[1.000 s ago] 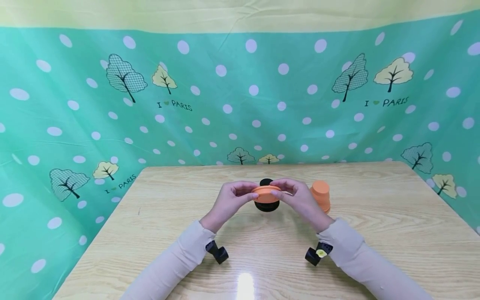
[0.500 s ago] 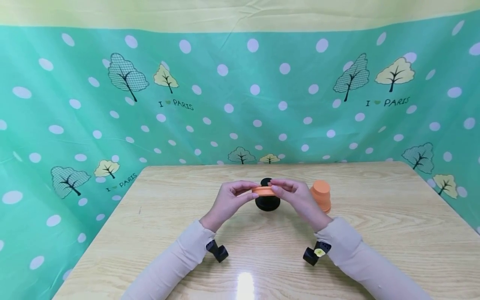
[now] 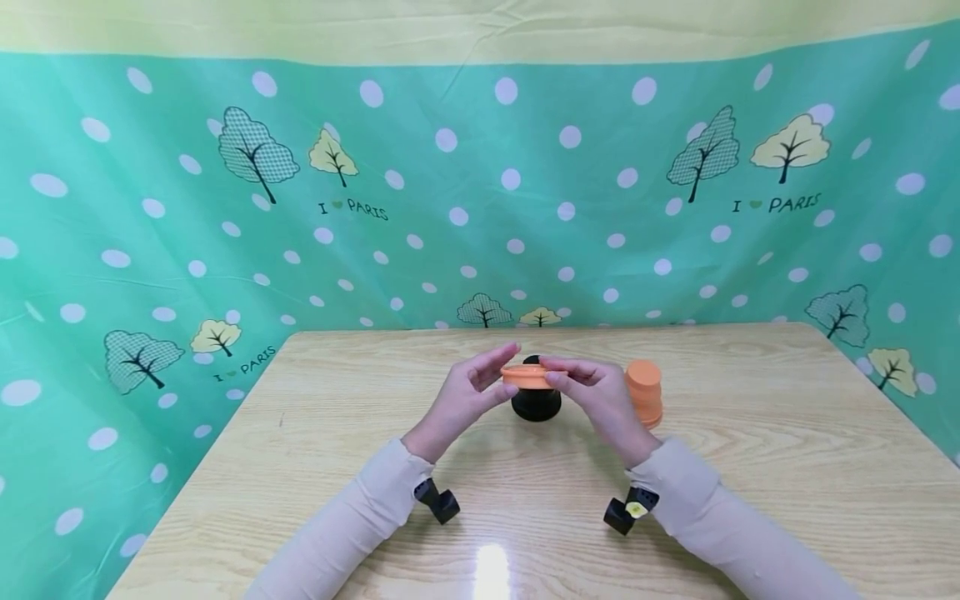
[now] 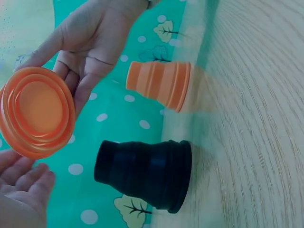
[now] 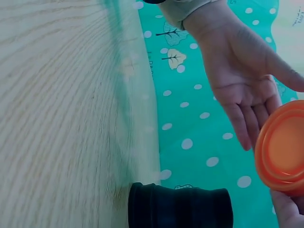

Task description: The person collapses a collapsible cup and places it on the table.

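A pale wood-grain table [image 3: 495,483] here, and on it, upside down, a black collapsible cup [image 3: 536,406] between left hand [image 3: 459,407] and right hand [image 3: 602,403]; an orange collapsible cup [image 3: 648,393], also inverted, just outside the right.

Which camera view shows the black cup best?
The left wrist view: the black cup appears whole, nothing in front. In the head view, the orange disc hides part of it; the right wrist view cuts it off at the bottom edge.

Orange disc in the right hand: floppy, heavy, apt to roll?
Probably flexible: the orange disc has stepped, foldable-looking rings. Likely light: the right hand pinches it at the rim. May roll on edge, given its round outline.
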`<state>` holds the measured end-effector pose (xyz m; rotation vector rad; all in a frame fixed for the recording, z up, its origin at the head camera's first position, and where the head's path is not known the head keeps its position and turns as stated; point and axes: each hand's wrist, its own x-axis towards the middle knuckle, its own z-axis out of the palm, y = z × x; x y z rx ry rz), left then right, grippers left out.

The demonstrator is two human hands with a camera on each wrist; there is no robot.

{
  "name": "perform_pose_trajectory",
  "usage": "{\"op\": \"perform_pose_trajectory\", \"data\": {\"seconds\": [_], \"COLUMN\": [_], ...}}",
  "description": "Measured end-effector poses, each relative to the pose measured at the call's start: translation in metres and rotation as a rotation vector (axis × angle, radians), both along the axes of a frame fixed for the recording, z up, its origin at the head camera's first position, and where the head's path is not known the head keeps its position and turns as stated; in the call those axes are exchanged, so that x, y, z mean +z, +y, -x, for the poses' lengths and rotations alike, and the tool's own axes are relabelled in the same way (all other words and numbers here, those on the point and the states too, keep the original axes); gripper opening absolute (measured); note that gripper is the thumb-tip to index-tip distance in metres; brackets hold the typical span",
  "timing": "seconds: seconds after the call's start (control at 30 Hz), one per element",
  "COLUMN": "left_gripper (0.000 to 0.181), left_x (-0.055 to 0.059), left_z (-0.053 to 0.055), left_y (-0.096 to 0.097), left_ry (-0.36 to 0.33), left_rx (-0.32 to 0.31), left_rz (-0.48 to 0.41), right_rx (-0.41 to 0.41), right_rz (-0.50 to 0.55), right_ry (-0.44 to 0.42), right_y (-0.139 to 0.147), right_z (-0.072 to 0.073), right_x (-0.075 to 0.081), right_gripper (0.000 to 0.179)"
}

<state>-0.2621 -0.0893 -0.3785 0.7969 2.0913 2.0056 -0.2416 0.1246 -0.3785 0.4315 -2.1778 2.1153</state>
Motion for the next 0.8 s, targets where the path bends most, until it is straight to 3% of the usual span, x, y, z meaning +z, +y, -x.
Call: {"op": "perform_pose_trajectory", "data": {"seconds": [0.17,0.3,0.5,0.8], "left_gripper": [0.093,0.085,0.079,0.075], "left_x": [0.0019,0.0038,0.004,0.0009], "left_z": [-0.0002,-0.001,-0.0022,-0.0058], "left_y": [0.0001,-0.0014,-0.0013,-0.0037], "left_ry": [-0.095,-0.135,-0.191,-0.222], "left_rx": [-0.098,-0.135,-0.16,-0.114], "left_rz": [0.023,0.048,0.017,-0.04], "right_rx": [0.007,0.033,0.087,0.173], "right_rz": [0.025,-0.003,-0.025,-0.027], "right_ry": [0.085,0.176,0.27,0.282], "right_y": [-0.0006,-0.0001,0.0015,0.0016], "right_z": [-0.0026,-0.0055,-0.0056,-0.0042], "right_x": [-0.0008,-0.0029,-0.0056,-0.0049], "right_gripper": [0.036,0.035,0.035,0.045]}}
